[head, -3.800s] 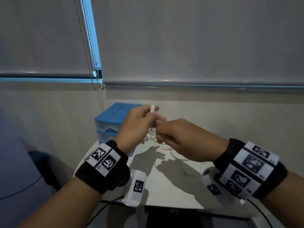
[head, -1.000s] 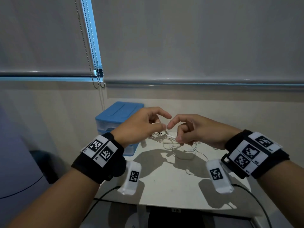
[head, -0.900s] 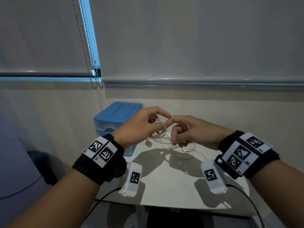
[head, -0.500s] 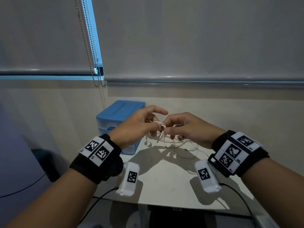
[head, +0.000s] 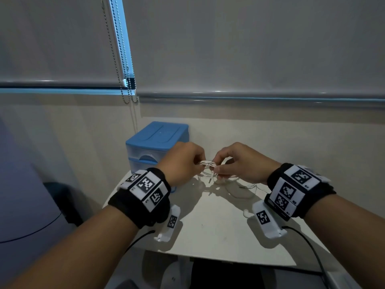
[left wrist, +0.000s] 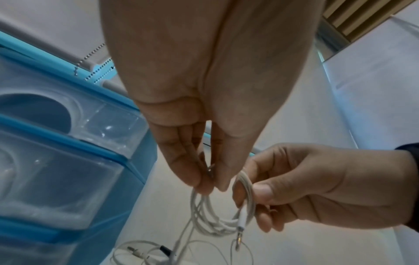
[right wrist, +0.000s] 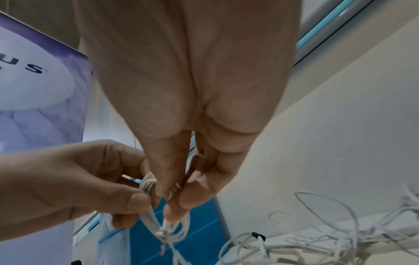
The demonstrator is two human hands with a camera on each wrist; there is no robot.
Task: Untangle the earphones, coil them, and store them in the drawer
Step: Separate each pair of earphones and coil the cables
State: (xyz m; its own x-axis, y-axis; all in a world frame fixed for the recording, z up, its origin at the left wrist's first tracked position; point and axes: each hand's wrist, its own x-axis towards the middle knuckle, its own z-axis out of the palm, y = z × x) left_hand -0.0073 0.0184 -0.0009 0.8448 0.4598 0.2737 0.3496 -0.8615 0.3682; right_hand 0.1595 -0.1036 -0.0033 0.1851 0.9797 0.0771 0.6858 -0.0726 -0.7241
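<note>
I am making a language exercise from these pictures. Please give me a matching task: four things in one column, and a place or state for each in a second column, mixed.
Things:
1. coiled earphones
2. drawer unit
3. loose earphone cables
4. bead chain

Places or states:
a. hangs beside the blind
b. pinched between left hand and right hand
c. lie on the table
d. stands at the table's back left, drawers closed

Pairs: 1-b, 2-d, 3-c, 4-a
</note>
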